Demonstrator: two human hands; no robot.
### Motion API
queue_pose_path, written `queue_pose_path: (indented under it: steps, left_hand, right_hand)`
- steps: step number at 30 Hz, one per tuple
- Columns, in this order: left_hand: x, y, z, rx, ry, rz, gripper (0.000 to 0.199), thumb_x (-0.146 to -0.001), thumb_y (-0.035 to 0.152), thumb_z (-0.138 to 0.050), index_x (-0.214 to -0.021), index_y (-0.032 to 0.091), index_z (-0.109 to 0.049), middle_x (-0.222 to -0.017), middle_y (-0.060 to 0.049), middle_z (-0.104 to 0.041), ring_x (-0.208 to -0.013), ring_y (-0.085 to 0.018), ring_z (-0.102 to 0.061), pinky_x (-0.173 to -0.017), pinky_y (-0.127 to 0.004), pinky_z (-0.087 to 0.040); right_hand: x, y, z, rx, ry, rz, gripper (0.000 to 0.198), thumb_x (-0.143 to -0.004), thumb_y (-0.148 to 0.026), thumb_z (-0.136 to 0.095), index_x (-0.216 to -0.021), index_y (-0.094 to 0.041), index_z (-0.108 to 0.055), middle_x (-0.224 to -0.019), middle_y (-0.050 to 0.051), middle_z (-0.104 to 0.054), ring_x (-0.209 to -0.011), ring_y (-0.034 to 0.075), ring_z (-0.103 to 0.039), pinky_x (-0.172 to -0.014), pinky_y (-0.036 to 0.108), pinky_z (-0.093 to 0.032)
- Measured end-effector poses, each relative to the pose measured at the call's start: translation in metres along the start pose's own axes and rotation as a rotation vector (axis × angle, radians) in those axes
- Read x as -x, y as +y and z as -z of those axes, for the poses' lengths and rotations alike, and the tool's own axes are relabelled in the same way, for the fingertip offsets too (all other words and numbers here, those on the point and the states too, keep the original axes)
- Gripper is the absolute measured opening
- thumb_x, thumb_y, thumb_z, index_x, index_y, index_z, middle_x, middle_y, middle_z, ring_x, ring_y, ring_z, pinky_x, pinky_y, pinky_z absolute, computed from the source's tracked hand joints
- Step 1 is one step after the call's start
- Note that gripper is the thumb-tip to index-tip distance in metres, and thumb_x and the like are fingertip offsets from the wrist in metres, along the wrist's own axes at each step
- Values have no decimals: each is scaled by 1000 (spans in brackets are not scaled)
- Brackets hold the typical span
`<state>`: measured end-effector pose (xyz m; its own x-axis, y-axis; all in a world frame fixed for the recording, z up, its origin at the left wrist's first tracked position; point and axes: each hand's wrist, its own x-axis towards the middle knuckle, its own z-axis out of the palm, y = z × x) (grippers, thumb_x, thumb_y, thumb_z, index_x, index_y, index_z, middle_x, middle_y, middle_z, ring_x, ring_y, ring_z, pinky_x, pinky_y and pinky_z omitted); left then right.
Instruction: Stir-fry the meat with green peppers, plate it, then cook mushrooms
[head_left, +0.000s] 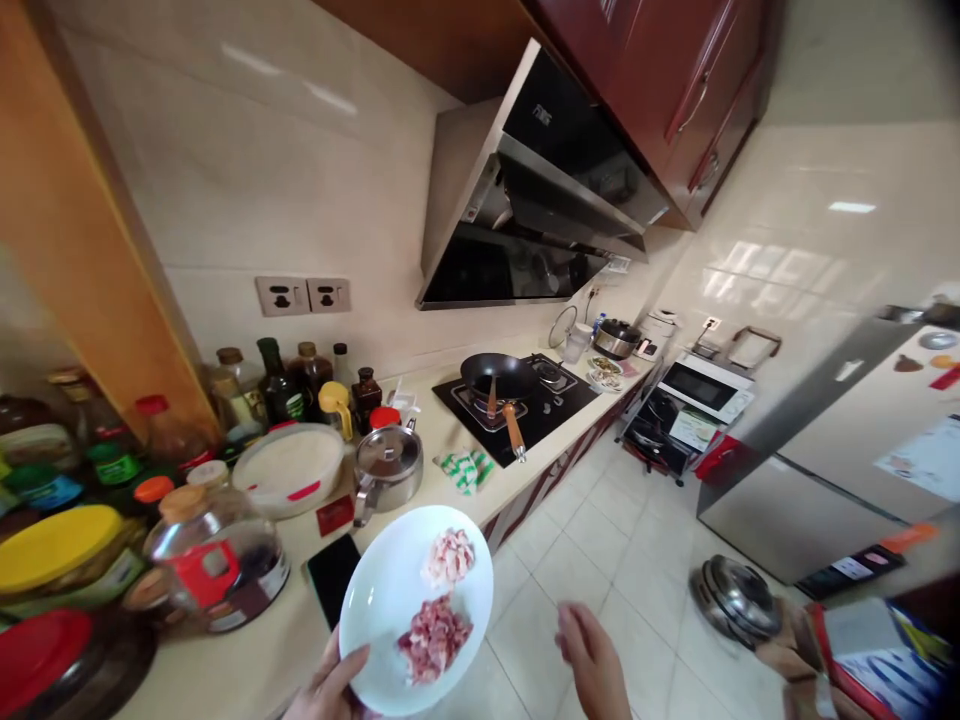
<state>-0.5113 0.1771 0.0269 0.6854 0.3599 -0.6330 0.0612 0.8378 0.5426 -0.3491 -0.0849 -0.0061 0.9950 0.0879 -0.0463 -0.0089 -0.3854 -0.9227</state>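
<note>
My left hand (334, 685) grips the lower left rim of a white plate (379, 590), thumb on top. Two separate piles of cut raw meat lie on the plate: a pale, fatty one (450, 556) and a darker red one (435, 640). To the right of the plate, apart from it, my right hand (591, 655) hangs over the floor, its fingers loosely bent and holding nothing. Beyond the plate, a black wok (501, 376) with a wooden handle (514, 432) sits on the gas stove (570, 402). A wooden-handled utensil (492, 398) rests in the wok.
A lidded steel saucepan (390, 462), a green-and-white cloth (466, 470) and a dark phone-like slab (334, 578) lie along the counter. Bottles and jars crowd the left, including a glass jar (217, 560). The range hood (555, 190) overhangs the stove. A fridge (832, 450) stands right.
</note>
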Motion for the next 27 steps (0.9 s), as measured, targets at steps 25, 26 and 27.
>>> queue_pose_path:
  steps: [25,26,27]
  left_hand:
    - [-218,88,-267,-175,230,-703,54,-72,37,-64,-119,23,-43,-93,-2,-63,-71,-18,-63,-54,-29,-54]
    - [-230,94,-275,-199,213,-699,52,-72,37,-63,-117,23,-43,-93,-2,-62,-69,-18,-63,-54,-28,-54]
    - [-241,100,-283,-222,201,-696,51,-71,37,-63,-116,23,-42,-93,-2,-62,-69,-17,-62,-53,-28,-54]
  right_hand:
    - [-457,-132,-2,210,-676,422,44,-82,-38,-46,-123,-21,-45,-83,4,-65,-61,16,-60,-59,28,-51]
    - [-451,-124,20,149,-679,396,44,-82,-40,-48,-122,-23,-49,-81,4,-65,-58,16,-59,-56,27,-51]
    - [-442,-116,40,100,-662,373,43,-82,-41,-49,-121,-25,-51,-81,4,-66,-59,16,-60,-56,27,-51]
